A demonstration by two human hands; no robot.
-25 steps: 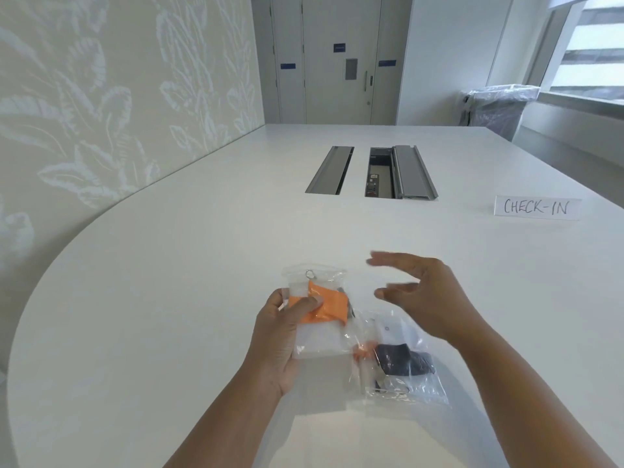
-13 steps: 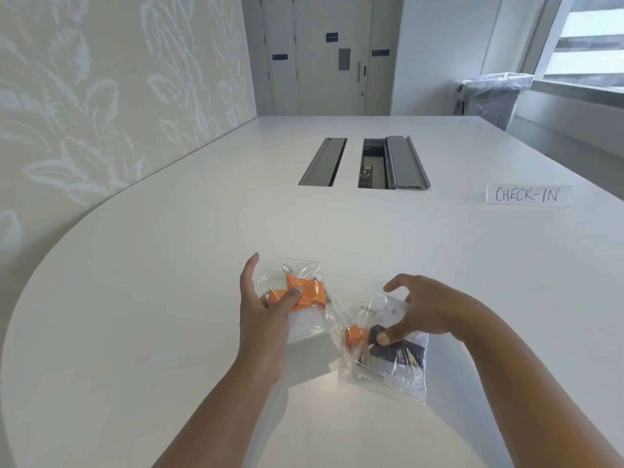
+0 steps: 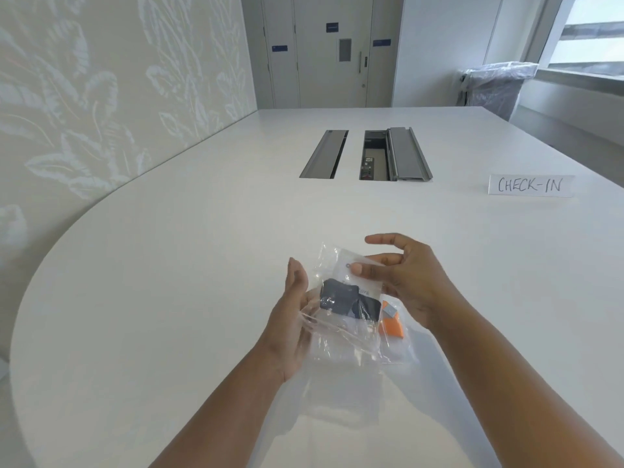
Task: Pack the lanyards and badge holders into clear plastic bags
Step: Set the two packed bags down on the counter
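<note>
right hand (image 3: 408,285) pinches the top of a clear bag (image 3: 341,346), thumb on front, index finger sticking out free. left hand (image 3: 292,322) has straight fingers pressed together along the bag's left edge. bag with dark lanyard (image 3: 347,298) is held above the white table (image 3: 169,265), orange lanyard (image 3: 391,327) in a second bag (image 3: 400,352) just behind.

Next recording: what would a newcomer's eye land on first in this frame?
Low in the centre is a clear plastic bag with a dark lanyard inside: the right hand pinches its top, the left hand rests against its left edge. An orange lanyard in a second bag peeks out just beneath, on the right. Far right on the white table stands a handwritten CHECK-IN sign.
</note>
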